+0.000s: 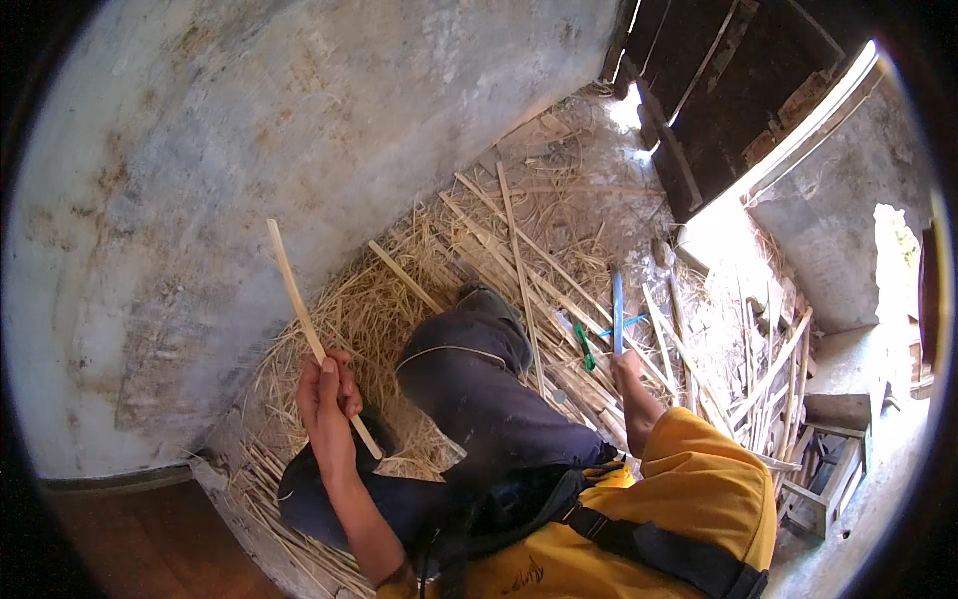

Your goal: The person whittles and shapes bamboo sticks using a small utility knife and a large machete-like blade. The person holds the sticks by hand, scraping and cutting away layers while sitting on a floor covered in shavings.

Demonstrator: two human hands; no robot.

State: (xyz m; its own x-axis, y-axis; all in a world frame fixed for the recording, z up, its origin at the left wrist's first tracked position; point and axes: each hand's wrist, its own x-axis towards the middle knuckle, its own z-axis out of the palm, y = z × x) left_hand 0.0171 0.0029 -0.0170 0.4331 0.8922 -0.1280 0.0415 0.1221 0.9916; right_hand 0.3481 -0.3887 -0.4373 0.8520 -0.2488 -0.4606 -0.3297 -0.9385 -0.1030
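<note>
My left hand (331, 394) is closed around a pale, flat bamboo strip (294, 285), which slants up and away toward the wall, its lower end near my leg. On the other side of my knees, my right hand (629, 369) is closed on the handle of a long-bladed knife (618, 309). The blade points away from me, and the handle is hidden by my fingers. The strip and the blade are well apart. Beside the blade lies a small green tool (585, 347), too small to make out, on the bamboo strips.
Curly shavings (339, 299) and long bamboo strips (514, 260) cover the floor around my legs. A stained wall (249, 130) rises at left. At far right stand a small wooden stool (828, 489) and a bright doorway; dark boards (718, 90) are at the back.
</note>
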